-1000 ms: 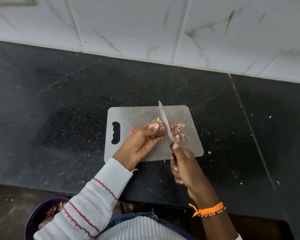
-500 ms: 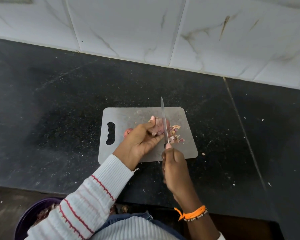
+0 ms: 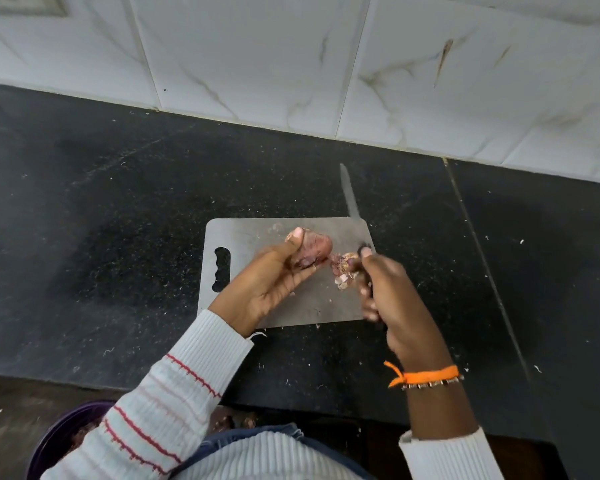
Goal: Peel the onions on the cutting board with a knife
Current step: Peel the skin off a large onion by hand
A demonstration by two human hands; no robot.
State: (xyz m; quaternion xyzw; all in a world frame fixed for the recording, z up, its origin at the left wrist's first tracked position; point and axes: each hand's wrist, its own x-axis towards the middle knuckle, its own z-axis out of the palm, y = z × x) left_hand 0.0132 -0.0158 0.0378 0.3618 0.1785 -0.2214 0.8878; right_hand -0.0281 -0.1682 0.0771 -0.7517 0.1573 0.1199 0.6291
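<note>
**Onion lifted off the board, knife drawn aside**

On a black stone counter (image 3: 118, 209), a grey cutting board (image 3: 246, 237) carries a small heap of papery peelings (image 3: 342, 271). The left hand (image 3: 274, 282) cradles a reddish onion (image 3: 312, 252) just above the board, fingers curled around it, thumb on top. The right hand (image 3: 392, 299) (blurred) is wrapped around the knife (image 3: 350, 195), blade pointing away. The peel likely comes off best with the edge angled shallow under the skin, away from the thumb. No brand or writing is legible.
</note>
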